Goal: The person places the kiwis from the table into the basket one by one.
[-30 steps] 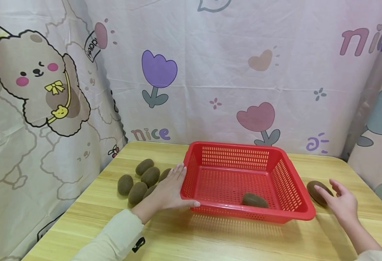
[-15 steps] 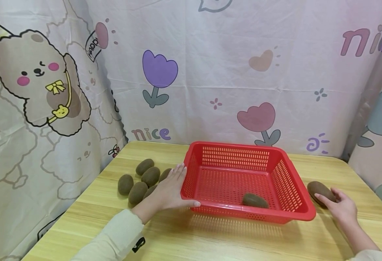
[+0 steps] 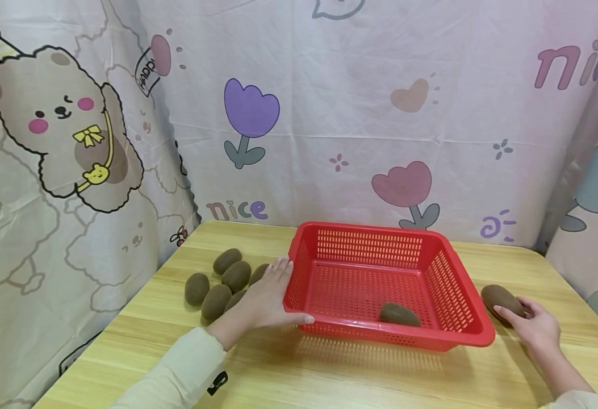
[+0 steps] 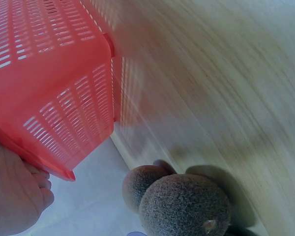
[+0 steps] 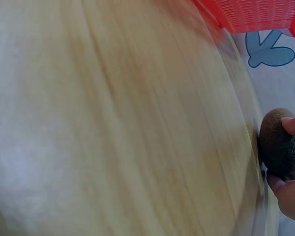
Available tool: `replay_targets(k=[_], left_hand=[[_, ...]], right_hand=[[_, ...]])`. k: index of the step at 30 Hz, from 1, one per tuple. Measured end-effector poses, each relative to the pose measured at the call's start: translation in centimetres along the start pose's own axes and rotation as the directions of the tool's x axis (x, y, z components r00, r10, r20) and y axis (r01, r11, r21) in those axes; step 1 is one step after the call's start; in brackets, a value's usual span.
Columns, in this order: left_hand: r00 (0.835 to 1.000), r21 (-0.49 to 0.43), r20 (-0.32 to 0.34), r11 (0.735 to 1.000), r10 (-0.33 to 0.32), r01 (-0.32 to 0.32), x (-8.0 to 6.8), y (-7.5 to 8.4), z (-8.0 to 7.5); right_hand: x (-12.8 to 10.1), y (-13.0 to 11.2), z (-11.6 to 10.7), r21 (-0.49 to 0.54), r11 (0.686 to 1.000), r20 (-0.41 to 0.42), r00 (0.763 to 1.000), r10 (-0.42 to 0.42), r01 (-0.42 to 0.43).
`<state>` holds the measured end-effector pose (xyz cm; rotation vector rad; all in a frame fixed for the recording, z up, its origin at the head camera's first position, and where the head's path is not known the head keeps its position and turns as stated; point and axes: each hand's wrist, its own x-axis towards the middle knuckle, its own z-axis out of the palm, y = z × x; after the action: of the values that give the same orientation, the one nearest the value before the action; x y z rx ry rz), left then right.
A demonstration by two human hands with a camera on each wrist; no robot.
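A red plastic basket [image 3: 370, 278] with slotted walls stands on the table, a brown fuzzy kiwifruit [image 3: 400, 314] lying inside near its front wall. My left hand [image 3: 263, 301] rests on the basket's left corner, fingers straight along the left rim and thumb on the front rim. To the right of the basket, my right hand [image 3: 539, 326] pinches another kiwifruit [image 3: 502, 302] between thumb and fingers. In the right wrist view this kiwifruit [image 5: 280, 142] sits between the thumb and fingers, low at the table surface. Whether it touches the table I cannot tell.
Several kiwifruits [image 3: 217, 301] lie grouped on the wooden table [image 3: 140, 341] left of the basket, some partly behind my left hand. Two of the kiwifruits [image 4: 184, 206] show close up in the left wrist view. A printed curtain [image 3: 329, 113] hangs behind the table.
My right hand has closed its thumb and fingers on the kiwifruit at the right, which has shifted very slightly. The left hand and the basket stay in place.
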<state>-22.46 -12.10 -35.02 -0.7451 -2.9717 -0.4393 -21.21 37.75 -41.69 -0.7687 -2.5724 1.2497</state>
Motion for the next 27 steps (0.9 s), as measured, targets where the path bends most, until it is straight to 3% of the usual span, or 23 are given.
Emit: replay_targets(k=[12,27], left_hand=[[1.0,0.004,-0.001,1.0,0.005,-0.005,0.0,0.0,0.1],[1.0,0.001,-0.012,1.0,0.012,-0.012,0.0,0.0,0.0]], right_hand=[[0.1,-0.4,-0.6,-0.029,0.999,0.01,1.0,-0.017,0.017],[-0.1,-2.2,-2.0,-0.068,0.992,0.008,0.995,-0.104,0.104]])
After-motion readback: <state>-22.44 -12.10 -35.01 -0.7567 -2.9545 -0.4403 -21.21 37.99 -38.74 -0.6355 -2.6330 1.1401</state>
